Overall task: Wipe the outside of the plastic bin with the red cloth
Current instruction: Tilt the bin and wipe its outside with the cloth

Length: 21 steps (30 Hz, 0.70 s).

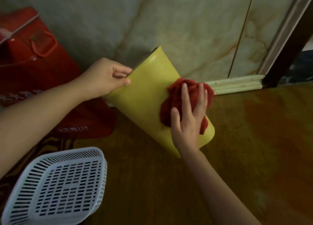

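A yellow-green plastic bin lies tilted on its side over the floor, its broad outer wall facing up towards me. My left hand grips the bin's upper left rim, thumb on the outside and fingers curled over the edge. A crumpled red cloth rests on the bin's outer wall near its right edge. My right hand lies flat on the cloth with the fingers spread, pressing it against the bin. The bin's opening and inside are hidden from me.
A white slotted plastic basket lies at the lower left. A red gift bag stands at the left behind the bin. A marble wall and a pale skirting board close the back. Glossy brown floor stretches right.
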### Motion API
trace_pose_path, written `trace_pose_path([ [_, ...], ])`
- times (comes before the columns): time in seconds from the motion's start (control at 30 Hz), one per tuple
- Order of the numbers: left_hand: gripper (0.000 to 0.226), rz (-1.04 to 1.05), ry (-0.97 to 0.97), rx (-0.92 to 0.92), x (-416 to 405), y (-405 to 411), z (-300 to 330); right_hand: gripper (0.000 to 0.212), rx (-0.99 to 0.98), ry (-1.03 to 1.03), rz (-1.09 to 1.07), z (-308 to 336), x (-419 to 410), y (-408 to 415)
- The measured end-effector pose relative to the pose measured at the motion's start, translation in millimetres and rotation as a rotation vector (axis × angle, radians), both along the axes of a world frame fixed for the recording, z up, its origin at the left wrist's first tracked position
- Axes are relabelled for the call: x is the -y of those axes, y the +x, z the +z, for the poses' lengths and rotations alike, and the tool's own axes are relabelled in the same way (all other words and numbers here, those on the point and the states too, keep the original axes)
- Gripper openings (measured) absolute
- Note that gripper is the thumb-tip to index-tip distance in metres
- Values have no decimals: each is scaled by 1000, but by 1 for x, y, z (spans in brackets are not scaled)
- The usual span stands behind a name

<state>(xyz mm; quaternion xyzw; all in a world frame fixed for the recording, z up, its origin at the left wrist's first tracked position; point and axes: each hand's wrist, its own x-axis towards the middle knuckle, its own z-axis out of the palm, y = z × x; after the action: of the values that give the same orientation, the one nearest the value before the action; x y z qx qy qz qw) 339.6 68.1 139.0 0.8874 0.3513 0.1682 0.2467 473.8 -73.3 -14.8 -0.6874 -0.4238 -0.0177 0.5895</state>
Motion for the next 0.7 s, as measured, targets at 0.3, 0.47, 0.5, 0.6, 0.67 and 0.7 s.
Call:
trace_pose_path([
  [0.3, 34, -75, -255, -149, -9, 28, 34, 57, 415, 33, 19, 40, -44, 1],
  [0.47, 37, 46, -281, -164, -26, 48, 36, 53, 287, -9, -39, 6, -50, 21],
  [0.5, 37, 66, -296, -152, -28, 49, 35, 53, 216, -31, -44, -3, -48, 27],
  [0.6, 34, 146, -303, -109, -33, 47, 33, 54, 8, -107, -40, -33, -31, 41],
  [0.67, 33, 179, -285, -130, -30, 38, 32, 54, -138, -151, -61, -54, -16, 47],
  [0.7, 39, 169, -293, -166, -26, 32, 32, 54, -240, -163, -95, -63, -10, 50],
])
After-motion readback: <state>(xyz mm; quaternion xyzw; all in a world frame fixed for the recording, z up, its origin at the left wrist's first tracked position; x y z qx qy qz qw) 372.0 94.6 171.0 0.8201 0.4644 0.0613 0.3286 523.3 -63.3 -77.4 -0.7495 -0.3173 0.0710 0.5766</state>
